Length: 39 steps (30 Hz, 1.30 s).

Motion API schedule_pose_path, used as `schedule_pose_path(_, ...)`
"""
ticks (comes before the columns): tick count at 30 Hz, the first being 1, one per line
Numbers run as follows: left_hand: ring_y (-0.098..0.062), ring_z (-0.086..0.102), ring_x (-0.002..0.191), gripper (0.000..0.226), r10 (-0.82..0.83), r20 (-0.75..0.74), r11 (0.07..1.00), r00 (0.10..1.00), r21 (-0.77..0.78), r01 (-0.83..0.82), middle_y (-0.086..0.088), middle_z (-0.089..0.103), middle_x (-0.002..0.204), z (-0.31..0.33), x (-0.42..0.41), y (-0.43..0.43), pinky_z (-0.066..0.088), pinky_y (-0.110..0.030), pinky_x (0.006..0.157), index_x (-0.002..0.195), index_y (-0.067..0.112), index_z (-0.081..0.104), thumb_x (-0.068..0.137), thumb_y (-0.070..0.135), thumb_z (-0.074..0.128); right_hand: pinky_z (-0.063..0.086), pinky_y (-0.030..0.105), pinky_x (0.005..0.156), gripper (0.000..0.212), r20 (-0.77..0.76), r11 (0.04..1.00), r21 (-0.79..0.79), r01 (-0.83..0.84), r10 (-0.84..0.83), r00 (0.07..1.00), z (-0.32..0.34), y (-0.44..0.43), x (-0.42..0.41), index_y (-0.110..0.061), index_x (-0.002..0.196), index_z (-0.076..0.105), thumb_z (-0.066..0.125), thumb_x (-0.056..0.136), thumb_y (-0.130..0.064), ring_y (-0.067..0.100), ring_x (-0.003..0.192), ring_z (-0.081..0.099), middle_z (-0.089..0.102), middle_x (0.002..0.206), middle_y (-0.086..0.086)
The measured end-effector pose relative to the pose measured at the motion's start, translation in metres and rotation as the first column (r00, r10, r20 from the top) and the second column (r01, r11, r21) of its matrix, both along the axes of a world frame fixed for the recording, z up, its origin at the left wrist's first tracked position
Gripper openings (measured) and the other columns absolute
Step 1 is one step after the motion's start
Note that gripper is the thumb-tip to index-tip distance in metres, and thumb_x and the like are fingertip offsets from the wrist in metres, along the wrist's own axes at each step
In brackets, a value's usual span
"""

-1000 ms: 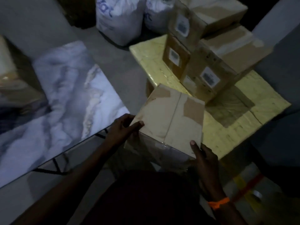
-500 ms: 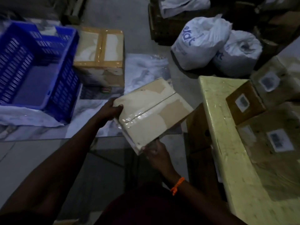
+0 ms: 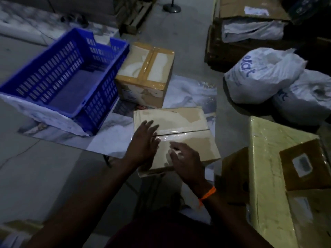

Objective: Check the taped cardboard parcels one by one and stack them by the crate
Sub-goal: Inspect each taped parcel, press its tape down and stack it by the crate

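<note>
A blue crate [image 3: 53,72] sits toward the left end of the marble-patterned table [image 3: 111,138], with a taped parcel [image 3: 145,76] just beside its right wall. At the table's near edge a second parcel [image 3: 188,122] lies flat. Your left hand [image 3: 145,140] rests on its taped seam, fingers straight and spread, gripping nothing. Your right hand [image 3: 186,161] is over the parcel's near end, fingers loosely extended and empty. White sacks [image 3: 259,74] lie on the floor at right.
</note>
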State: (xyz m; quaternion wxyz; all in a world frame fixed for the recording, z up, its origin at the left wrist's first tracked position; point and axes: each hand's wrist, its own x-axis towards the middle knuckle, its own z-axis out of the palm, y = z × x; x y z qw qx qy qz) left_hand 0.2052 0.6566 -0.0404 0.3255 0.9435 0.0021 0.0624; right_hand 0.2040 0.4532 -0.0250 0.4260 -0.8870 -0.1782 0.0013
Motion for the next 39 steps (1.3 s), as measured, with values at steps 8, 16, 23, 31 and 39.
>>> schedule_pose_path(8,-0.031,0.02,0.154,0.071,0.102,-0.185,0.955,0.977,0.293,-0.044,-0.011,0.026,0.165,-0.017,0.033,-0.043,0.016,-0.055,0.123,0.154,0.018,0.038,0.098,0.06,0.023,0.02,0.045,0.128,0.07,0.036,0.909,-0.368,-0.195,0.223,0.974,-0.019,-0.011,0.106,-0.007,0.16,0.031,0.05,0.104,-0.042,0.028,0.158,0.017,0.023,0.169,0.013)
schedule_pose_path(16,-0.02,-0.003,0.157,0.059,0.265,-0.111,0.914,0.958,0.346,-0.213,0.002,0.002,0.17,-0.025,0.02,-0.057,-0.003,-0.052,0.126,0.161,0.033,0.018,0.106,0.052,0.031,0.018,0.061,0.124,0.07,0.102,0.857,-0.466,-0.222,0.301,0.948,-0.042,-0.041,0.125,-0.011,0.157,0.041,0.036,0.102,-0.055,0.03,0.155,0.025,0.031,0.167,0.012)
schedule_pose_path(23,-0.025,0.004,0.156,0.073,0.554,-0.162,0.83,0.817,0.187,-0.526,-0.005,0.007,0.17,-0.017,0.017,-0.053,0.009,-0.046,0.124,0.161,0.025,0.017,0.101,0.057,0.043,0.027,0.052,0.123,0.07,-0.009,0.936,-0.314,-0.159,0.165,0.986,-0.044,-0.065,0.14,-0.019,0.158,0.04,0.047,0.1,-0.057,0.025,0.158,0.015,0.023,0.17,0.008)
schedule_pose_path(31,-0.029,0.062,0.117,0.049,0.666,-0.282,0.667,0.69,-0.189,-0.721,-0.011,0.068,0.127,0.002,0.008,-0.022,0.045,-0.036,0.094,0.133,0.011,0.06,0.093,0.036,0.071,0.047,0.035,0.097,0.049,-0.358,0.982,-0.054,0.182,-0.189,0.914,-0.025,-0.079,0.149,-0.006,0.142,0.056,0.063,0.102,-0.033,0.036,0.127,0.059,0.064,0.135,0.018)
schedule_pose_path(39,-0.023,0.058,0.12,0.054,0.617,-0.23,0.544,0.753,-0.566,-0.619,-0.004,0.061,0.128,0.045,0.02,-0.015,0.053,-0.044,0.097,0.131,0.017,0.052,0.082,0.01,0.074,0.039,0.018,0.074,0.027,-0.213,0.925,0.198,0.323,-0.281,0.936,0.014,-0.075,0.146,-0.013,0.121,0.065,0.068,0.099,-0.028,0.018,0.1,0.062,0.07,0.109,0.001)
